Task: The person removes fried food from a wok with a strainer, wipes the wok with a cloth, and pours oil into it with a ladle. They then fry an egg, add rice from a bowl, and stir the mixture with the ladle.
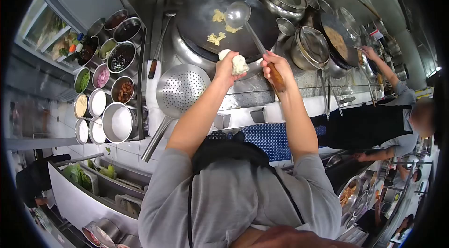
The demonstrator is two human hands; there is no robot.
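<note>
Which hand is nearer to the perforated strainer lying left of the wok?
Left. The left hand, gripping a white cloth, sits just right of the perforated strainer. The right hand holds the ladle handle farther right.

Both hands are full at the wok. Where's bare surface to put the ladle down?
Bare steel ledge lies below the wok, between the perforated skimmer and the right hand holding the ladle. Left of the skimmer, condiment bowls crowd the counter; right of the wok, pots pack the range.
</note>
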